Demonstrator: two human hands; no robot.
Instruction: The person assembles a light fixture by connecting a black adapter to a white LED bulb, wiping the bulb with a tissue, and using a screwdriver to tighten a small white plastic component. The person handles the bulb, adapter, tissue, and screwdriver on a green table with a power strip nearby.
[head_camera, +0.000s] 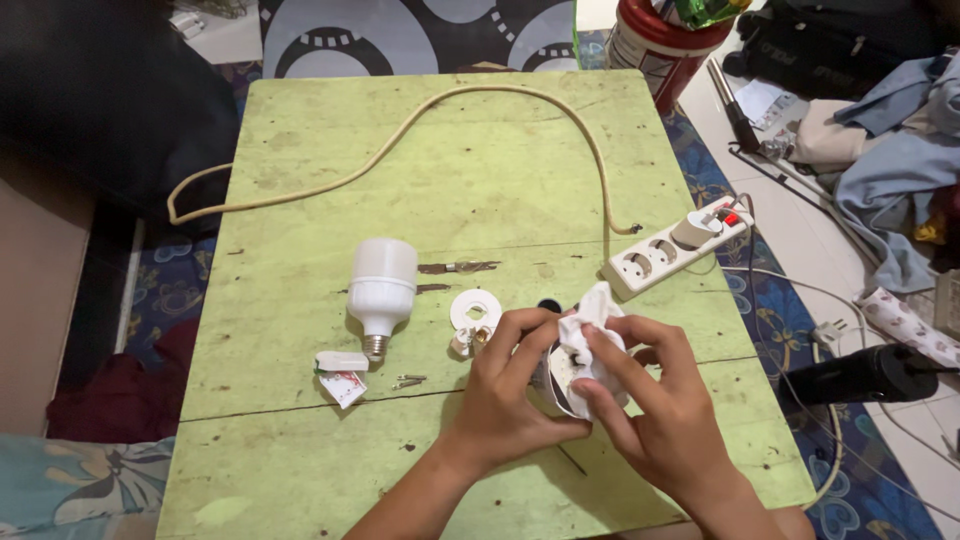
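1. Hands: both mine meet over the near right part of the green tabletop (300, 150). My left hand (505, 385) is curled closed around the side of a small round white fitting (565, 385), fingers wrapped and thumb pressing. My right hand (650, 395) pinches a crumpled white cloth (592, 318) against the top of that fitting, fingertips closed on it.

2. Position: the fitting is raised just off the tabletop between my palms, mostly hidden; I cannot tell what its inside looks like.

3. Loose parts: a white ring-shaped disc (474, 310) lies just beyond my left fingers, with a small brass-coloured piece (470, 340) touching or just beside it. Two small screws (408, 381) lie near a white clip (342, 360) and a bit of printed card (345, 388).

4. Bulb: a white lamp bulb (380, 290) lies to the left, screw base pointing toward me.

5. Power: a white power strip (680, 247) sits at the right edge with a plug in it; a cream cable (450, 110) loops across the far side.

6. Risks, as I judge them: my left forearm could sweep the screws off the near edge; the bulb could roll if the tabletop is bumped; cloth fibres might snag inside the fitting; the strip's closeness is a hazard if anything bare touches it.
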